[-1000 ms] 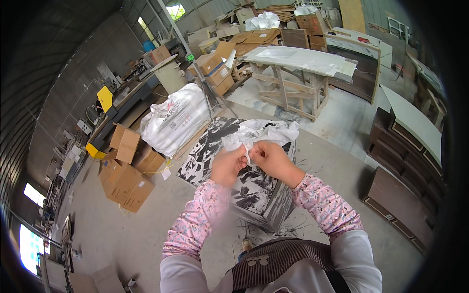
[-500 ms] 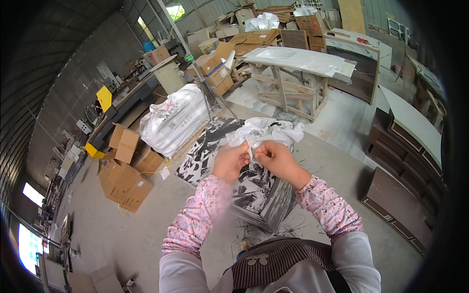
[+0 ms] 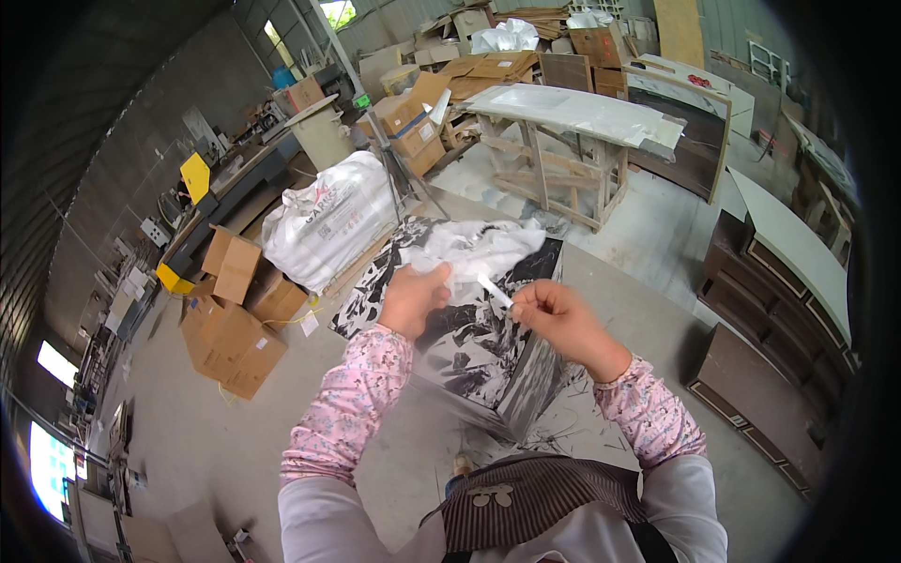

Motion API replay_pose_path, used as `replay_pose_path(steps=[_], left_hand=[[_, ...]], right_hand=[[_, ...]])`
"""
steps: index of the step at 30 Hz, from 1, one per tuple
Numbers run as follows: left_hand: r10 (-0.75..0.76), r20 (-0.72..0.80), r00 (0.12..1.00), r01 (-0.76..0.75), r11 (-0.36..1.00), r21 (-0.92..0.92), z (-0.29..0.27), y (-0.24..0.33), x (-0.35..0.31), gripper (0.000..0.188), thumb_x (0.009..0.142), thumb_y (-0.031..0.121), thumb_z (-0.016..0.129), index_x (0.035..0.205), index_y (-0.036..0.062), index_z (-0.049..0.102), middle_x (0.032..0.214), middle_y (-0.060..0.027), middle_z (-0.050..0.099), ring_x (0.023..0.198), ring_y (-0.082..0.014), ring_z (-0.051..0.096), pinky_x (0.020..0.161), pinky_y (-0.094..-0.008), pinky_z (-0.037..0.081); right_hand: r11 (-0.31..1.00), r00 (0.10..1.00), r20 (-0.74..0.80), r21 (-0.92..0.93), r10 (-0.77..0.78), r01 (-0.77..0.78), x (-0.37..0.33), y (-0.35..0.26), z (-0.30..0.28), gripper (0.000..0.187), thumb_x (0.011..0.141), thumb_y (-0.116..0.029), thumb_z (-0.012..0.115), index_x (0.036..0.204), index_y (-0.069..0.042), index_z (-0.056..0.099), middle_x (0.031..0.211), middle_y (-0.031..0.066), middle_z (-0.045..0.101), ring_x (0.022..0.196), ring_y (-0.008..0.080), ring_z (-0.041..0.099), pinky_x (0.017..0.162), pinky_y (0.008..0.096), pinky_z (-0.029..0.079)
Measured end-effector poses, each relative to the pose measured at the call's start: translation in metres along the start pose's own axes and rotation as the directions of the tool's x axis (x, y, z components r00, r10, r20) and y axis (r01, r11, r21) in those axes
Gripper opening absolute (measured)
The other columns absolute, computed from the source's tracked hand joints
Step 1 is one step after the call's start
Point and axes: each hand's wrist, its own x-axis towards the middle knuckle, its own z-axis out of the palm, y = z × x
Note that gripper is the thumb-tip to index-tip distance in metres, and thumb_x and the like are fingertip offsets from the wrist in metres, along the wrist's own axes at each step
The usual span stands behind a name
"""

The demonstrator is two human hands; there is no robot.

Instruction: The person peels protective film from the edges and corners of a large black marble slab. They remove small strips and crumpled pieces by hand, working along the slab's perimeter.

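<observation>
A crumpled bundle of thin white cloth [image 3: 493,246] lies on top of a box-shaped block [image 3: 474,361] with a black-and-white blotched surface. My left hand [image 3: 416,298] is closed on the near left edge of the cloth, thumb and fingers pinched together. Between the fingertips of my right hand [image 3: 563,324] is the lower end of a narrow white strip [image 3: 496,291]. The strip slants up and left toward the cloth; whether it is still joined to it I cannot tell. Both hands hover over the block's top, in patterned pink sleeves.
Left of the block stand a big white sack [image 3: 328,220] and open cardboard boxes [image 3: 230,342]. Behind it, a long pale panel [image 3: 572,113] rests on a wooden trestle. Dark brown cabinets [image 3: 765,403] line the right. A tripod leg [image 3: 389,159] rises behind the sack.
My hands have moved apart, the left to the left and the right to the right and slightly down. A white strip now stretches from my right fingers toward the cloth.
</observation>
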Motion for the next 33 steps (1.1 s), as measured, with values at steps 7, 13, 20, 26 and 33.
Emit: replay_pose_path(steps=[7,13,20,26,33], left_hand=[[-0.07,0.165,0.984,0.057,0.995,0.082,-0.019,0.013,-0.03,0.034,0.1,0.011,0.068,0.13,-0.0021,0.058,0.116,-0.0084,0.068,0.096,-0.018,0.071,0.074,-0.0275,0.057],[0.106,0.1,0.989,-0.111,0.993,0.042,-0.061,-0.007,-0.094,0.037,0.101,0.007,0.063,0.136,-0.0041,0.056,0.117,-0.0111,0.07,0.095,-0.0172,0.071,0.073,-0.0276,0.056],[0.442,-0.022,0.897,-0.419,0.864,0.279,-0.072,-0.059,-0.173,0.02,0.093,0.011,0.079,0.081,0.0007,0.067,0.076,-0.005,0.068,0.067,-0.0159,0.063,0.063,-0.0319,0.051],[0.737,-0.361,0.571,-0.61,0.676,0.413,-0.08,-0.078,-0.172,0.014,0.087,0.006,0.08,0.094,0.001,0.069,0.092,-0.0099,0.068,0.082,-0.0305,0.064,0.07,-0.0366,0.051],[0.616,-0.572,0.541,-0.555,0.773,0.307,-0.097,-0.135,-0.123,0.018,0.09,0.006,0.078,0.105,0.0052,0.07,0.103,-0.0106,0.066,0.087,-0.0272,0.064,0.072,-0.0353,0.05]], right_hand=[[0.997,0.998,0.035,-0.047,0.059,-0.058,0.001,-0.02,0.003,0.013,0.102,-0.012,0.07,0.105,0.0,0.069,0.089,-0.0056,0.065,0.081,0.0009,0.055,0.07,0.0211,0.046],[0.994,0.988,0.113,-0.024,0.109,-0.107,0.008,-0.039,0.016,0.013,0.102,-0.012,0.069,0.109,-0.001,0.066,0.089,-0.0038,0.065,0.075,0.0029,0.059,0.062,0.0209,0.046],[0.925,0.936,0.35,-0.367,0.041,0.097,0.03,-0.055,0.057,0.01,0.099,-0.004,0.068,0.108,-0.001,0.067,0.095,0.002,0.064,0.08,0.0102,0.063,0.068,0.0255,0.05],[0.678,0.759,0.649,-0.536,-0.05,0.503,0.067,-0.057,0.129,0.017,0.09,0.002,0.069,0.106,-0.004,0.071,0.096,0.013,0.064,0.082,0.0312,0.066,0.073,0.0373,0.054],[0.479,0.604,0.794,-0.506,-0.065,0.717,0.114,-0.04,0.214,0.014,0.09,-0.002,0.071,0.104,-0.002,0.071,0.094,0.0159,0.067,0.088,0.0389,0.066,0.076,0.044,0.055]])
